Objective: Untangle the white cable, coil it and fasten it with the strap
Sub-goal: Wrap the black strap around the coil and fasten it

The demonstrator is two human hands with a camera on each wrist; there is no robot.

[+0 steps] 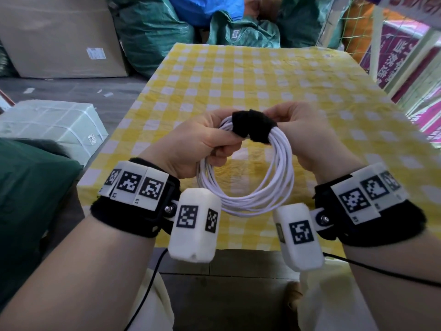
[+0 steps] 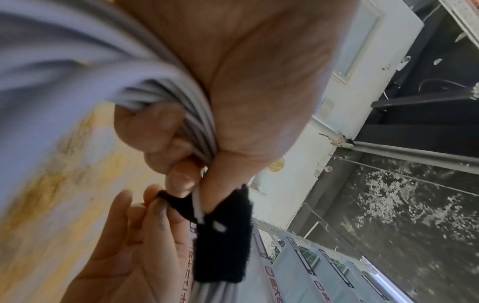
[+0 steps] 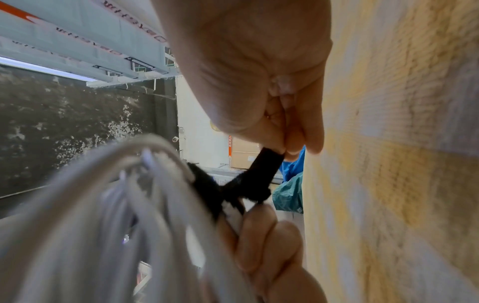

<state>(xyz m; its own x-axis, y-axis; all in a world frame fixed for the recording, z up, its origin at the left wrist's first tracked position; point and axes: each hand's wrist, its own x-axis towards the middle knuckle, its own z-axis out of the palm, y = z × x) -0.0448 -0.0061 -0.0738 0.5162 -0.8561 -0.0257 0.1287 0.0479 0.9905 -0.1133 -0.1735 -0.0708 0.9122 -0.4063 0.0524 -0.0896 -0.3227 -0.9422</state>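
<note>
The white cable [image 1: 248,187] hangs as a round coil of several loops above the yellow checked table [image 1: 238,75]. A black fuzzy strap [image 1: 253,125] is wrapped over the top of the coil. My left hand [image 1: 202,144] grips the coil's top left part, thumb on the strap. My right hand [image 1: 307,134] holds the strap from the right. In the right wrist view thumb and finger pinch the strap's free end [image 3: 269,162] beside the cable loops [image 3: 129,205]. In the left wrist view the curled fingers [image 2: 160,131] clamp the cable strands [image 2: 191,114] next to the strap [image 2: 225,235].
A cardboard box [image 1: 59,37] and green sacks [image 1: 155,32] stand beyond the table's far left. A wrapped white parcel [image 1: 52,125] lies on the floor at the left. Pink printed boxes [image 1: 405,56] line the right side.
</note>
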